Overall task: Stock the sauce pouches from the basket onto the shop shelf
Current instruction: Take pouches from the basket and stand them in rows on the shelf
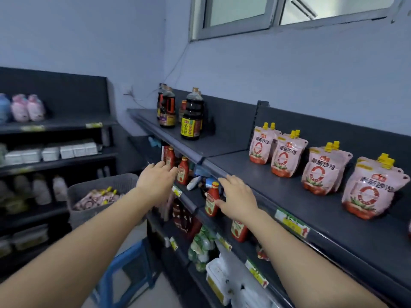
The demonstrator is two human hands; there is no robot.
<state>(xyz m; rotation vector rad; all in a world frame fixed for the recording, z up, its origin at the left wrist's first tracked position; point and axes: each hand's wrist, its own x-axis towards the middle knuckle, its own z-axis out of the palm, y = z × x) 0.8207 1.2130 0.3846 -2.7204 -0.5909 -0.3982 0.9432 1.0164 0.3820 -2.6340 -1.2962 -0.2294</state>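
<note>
The fingers (164, 166) of my left hand (155, 181) are straight and loosely spread, palm down, holding nothing. Their tips reach just in front of two red ketchup bottles (183, 172) on the second shelf down, and I cannot tell whether they touch. My right hand (238, 198) is also relaxed and holds nothing. Its fingers (226, 180) lie gently apart with the tips at the front lip of the top shelf (289, 196), and the thumb points left, just beside another ketchup bottle (212, 200) – contact there is unclear too.

Both my bare forearms run back toward the near edge of the view. To the left of my left wrist stands the grey basket (100, 183) on a blue stool (133, 263), and inside it lies a heap of pink sauce pouches (95, 198) with yellow caps.

On the top shelf to the right stand more of the same pouches (320, 170) – four upright groups in a row, each group two deep, running from far left to near right. Farther left along that shelf are dark soy sauce bottles (191, 116). Yellow and green price tags (291, 223) are clipped to the shelf fronts below my right arm. Across the aisle on the left, another dark shelving unit (55, 165) holds blurred white and pink goods.
</note>
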